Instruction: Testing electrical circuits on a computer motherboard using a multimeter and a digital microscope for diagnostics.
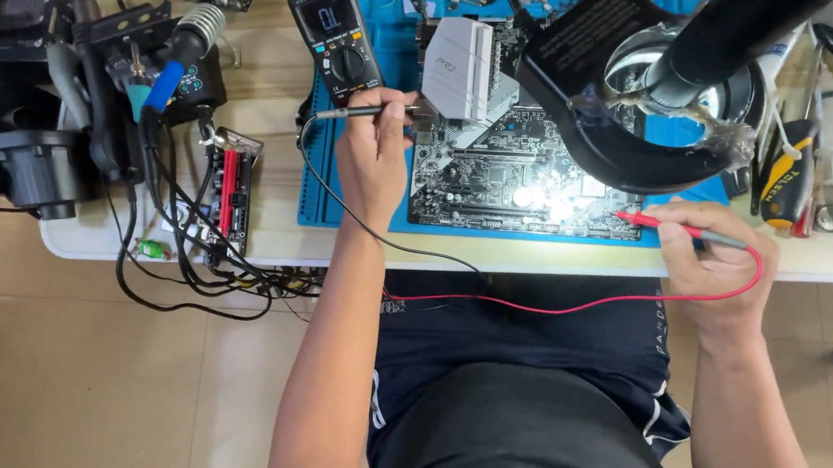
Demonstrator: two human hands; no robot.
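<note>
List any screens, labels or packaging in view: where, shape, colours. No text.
Multimeter: top centre, upright dark handheld, lit grey rectangular screen above a round dial, just beyond the left hand holding the black probe.
Magnifier lamp: upper right over the circuit board, black, with a dark rectangular label of pale print on its base.
Yellow-and-black tool handle: right edge, printed lettering along it.
No packaging visible.
</note>
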